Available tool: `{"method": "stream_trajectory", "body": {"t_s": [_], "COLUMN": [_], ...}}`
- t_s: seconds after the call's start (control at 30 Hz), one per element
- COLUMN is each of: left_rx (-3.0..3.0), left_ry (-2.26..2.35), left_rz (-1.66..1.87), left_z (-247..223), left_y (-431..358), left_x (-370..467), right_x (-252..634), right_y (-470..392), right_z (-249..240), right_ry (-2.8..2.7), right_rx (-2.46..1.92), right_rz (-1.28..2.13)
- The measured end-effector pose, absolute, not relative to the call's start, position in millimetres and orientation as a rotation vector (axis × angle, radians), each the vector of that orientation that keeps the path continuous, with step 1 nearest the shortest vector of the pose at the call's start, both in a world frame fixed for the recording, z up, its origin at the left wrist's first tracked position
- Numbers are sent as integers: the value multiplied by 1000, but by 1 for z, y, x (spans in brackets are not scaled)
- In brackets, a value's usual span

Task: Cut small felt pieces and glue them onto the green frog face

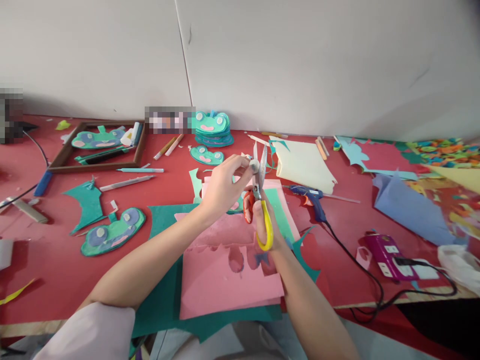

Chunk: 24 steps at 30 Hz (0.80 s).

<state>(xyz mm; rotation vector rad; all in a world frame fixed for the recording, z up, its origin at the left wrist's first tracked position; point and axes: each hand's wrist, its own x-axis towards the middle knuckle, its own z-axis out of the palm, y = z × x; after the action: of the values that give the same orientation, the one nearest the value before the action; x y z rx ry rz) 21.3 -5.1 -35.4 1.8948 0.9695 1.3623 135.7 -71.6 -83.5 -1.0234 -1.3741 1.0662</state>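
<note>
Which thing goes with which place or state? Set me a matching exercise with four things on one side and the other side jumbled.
Things
1. Scissors
2. Round piece
3. Glue gun
4. Wooden frame

Places or states
A. Around a green cutout
B. In the right hand, blades apart
C. Dark blue, with a black cord
D. In the fingers of the left hand

Pairs: 1-B, 2-D, 3-C, 4-A

The scissors point(259, 175) have shiny metal blades and smooth yellow plastic on one handle; the glue gun point(308, 195) looks like smooth blue plastic. The counter point(339, 260) is smooth and faintly glossy; the frame point(95, 167) resembles brown wood.
</note>
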Motion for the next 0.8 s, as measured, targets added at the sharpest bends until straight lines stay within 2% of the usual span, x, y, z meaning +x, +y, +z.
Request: {"method": "stream_trajectory", "body": {"t_s": [0.8], "left_rx": [1868], "left_ry": [964], "left_rz": [1320], "left_z": [-36], "left_y": [-3], "left_x": [19], "right_x": [139], "right_y": [-73], "right_z": [-83], "right_ry": [-1423], "right_rx": [-1106], "right_rz": [1037]}}
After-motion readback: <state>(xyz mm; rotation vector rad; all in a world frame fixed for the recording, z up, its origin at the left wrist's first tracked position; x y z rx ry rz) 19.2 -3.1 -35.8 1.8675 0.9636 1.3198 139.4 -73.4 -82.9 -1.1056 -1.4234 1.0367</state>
